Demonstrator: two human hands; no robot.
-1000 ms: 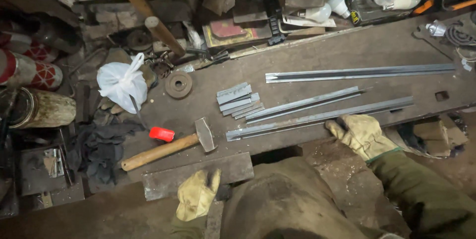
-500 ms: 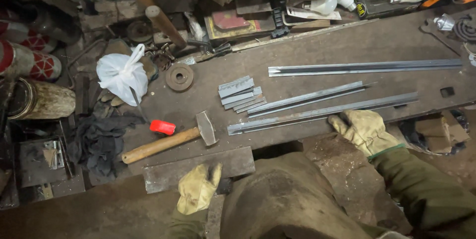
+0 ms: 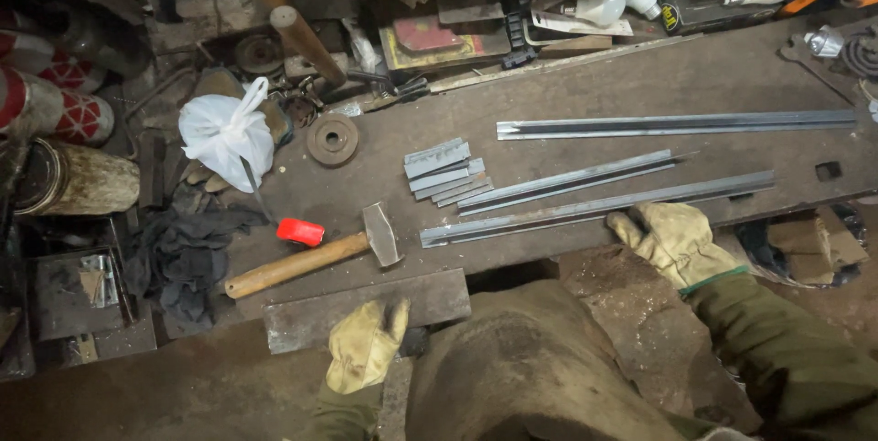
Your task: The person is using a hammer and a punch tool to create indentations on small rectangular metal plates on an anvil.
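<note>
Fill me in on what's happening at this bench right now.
A person in yellow work gloves stands at a dark metal workbench. The right hand rests at the bench's near edge, touching the nearest long steel strip. The left hand sits by a flat steel plate, holding nothing. A wooden-handled hammer, a stack of short steel pieces and two more long strips lie untouched.

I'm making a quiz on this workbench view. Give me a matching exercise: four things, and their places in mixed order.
Things:
1 hammer
2 white plastic bag
3 short metal strips
4 right hand

Places:
A far left of the bench
B at the nearest long bar's end
C beside the red object
D stacked mid-bench

Pairs: 1-C, 2-A, 3-D, 4-B
</note>
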